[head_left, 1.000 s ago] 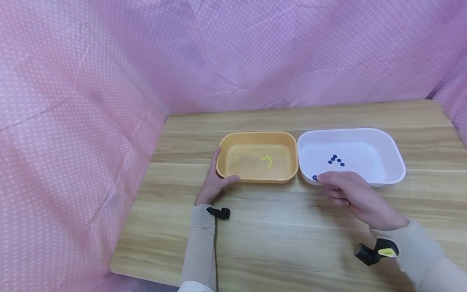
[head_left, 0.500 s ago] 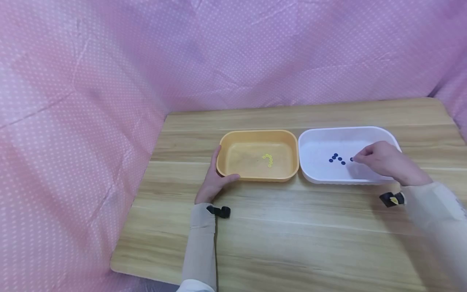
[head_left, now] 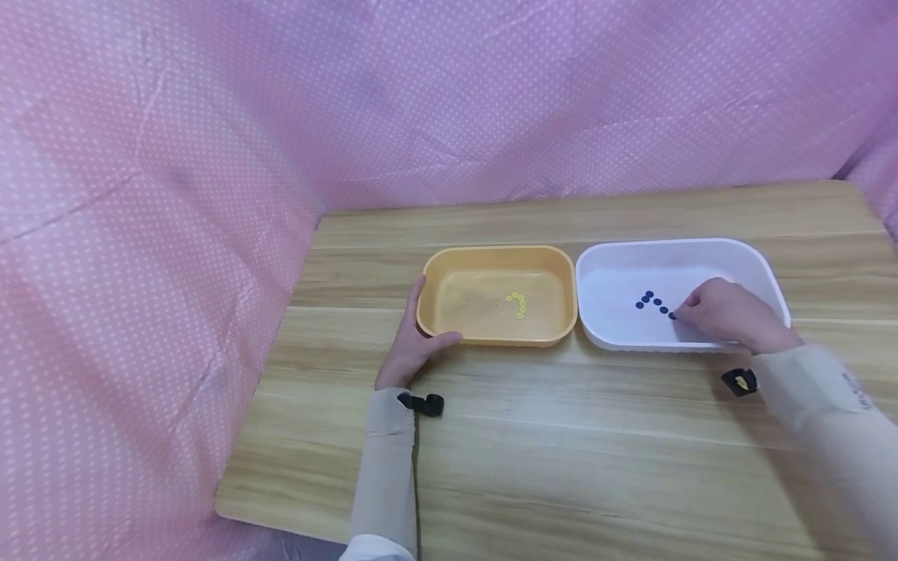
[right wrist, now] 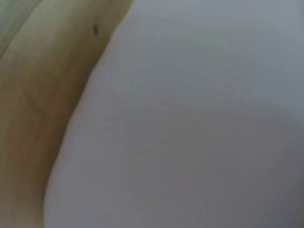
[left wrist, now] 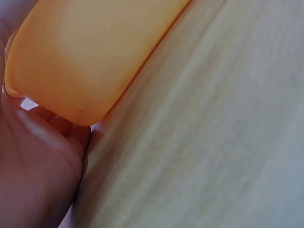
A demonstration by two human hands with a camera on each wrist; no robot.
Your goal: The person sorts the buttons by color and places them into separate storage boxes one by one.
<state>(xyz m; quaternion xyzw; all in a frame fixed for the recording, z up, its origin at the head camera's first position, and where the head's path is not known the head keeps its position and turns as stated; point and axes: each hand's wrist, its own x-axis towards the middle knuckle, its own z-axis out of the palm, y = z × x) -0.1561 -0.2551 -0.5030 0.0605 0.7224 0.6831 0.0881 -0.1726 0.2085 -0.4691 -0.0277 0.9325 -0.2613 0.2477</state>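
Observation:
In the head view my left hand (head_left: 409, 351) grips the left end of an orange plastic basin (head_left: 498, 341), thumb along the front rim and fingers around the side. The left wrist view shows that palm and curled fingers against the basin's outer wall (left wrist: 95, 57). Over the white basin (head_left: 652, 346) to the right, my right hand (head_left: 733, 312) reaches in and pinches a small dark blue button (head_left: 672, 315) close to the floor of the basin. Several more dark blue buttons (head_left: 657, 301) lie just left of its fingertips. The right wrist view shows mostly the white basin's outer wall (right wrist: 180, 123).
Small yellow ring-like pieces (head_left: 522, 305) lie in a curved row inside the orange basin. Both basins stand side by side on a wooden table (head_left: 561, 452). A pink dotted cloth (head_left: 449, 101) hangs behind and to the left.
My right hand has moved from in front of the white basin to inside it, carrying the button, then slightly left and down toward the other buttons. My left hand stays on the orange basin.

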